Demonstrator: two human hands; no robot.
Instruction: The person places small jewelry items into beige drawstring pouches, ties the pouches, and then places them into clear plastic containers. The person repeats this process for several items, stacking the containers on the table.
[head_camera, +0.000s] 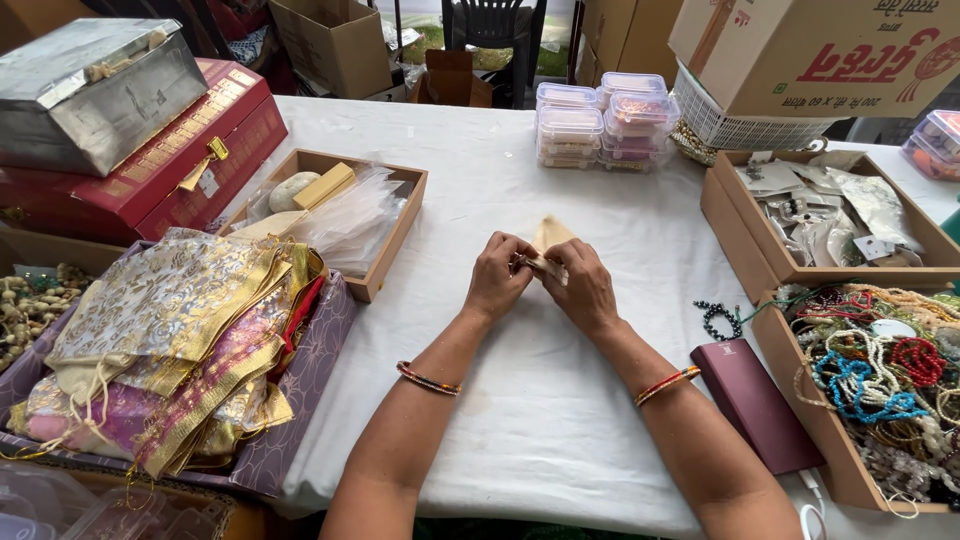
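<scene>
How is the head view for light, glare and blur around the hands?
Head view: soft, even daylight, faint shadows under the hands; left hand and right hand sharp on the small cream pouch; mild sheen on the metal box; edges bow slightly.

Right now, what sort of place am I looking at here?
Probably a small jewellery-packing workspace, perhaps a home or shop storeroom. A wooden tray of bead necklaces, a pile of brocade gift pouches and stacked clear plastic boxes ring the white table, where both hands hold a small cream pouch.

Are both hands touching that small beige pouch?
Touching: the head view shows the left hand and right hand both pinching the beige pouch.
</scene>
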